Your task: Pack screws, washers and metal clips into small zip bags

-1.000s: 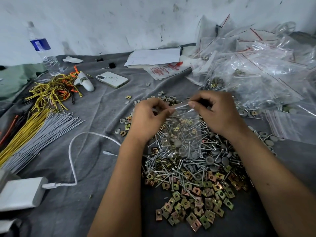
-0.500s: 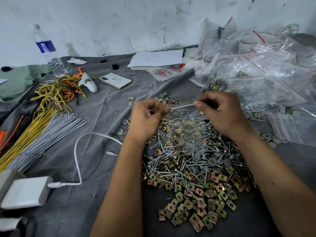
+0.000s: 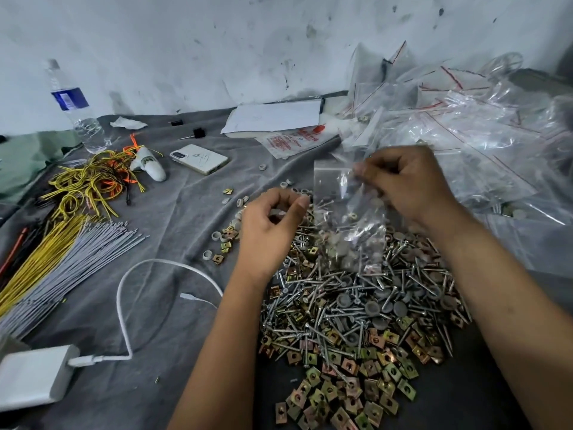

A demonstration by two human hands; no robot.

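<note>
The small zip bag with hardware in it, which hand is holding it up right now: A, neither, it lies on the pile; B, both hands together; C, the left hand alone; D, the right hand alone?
D: the right hand pinches the small zip bag near its top, while the left hand is off it.

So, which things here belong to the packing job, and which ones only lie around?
For the job:
- small zip bag, held by the right hand
- screws
- metal clips
- washers
- packed bags

Lying about:
- phone
- water bottle
- charger
- wires
- papers
</note>
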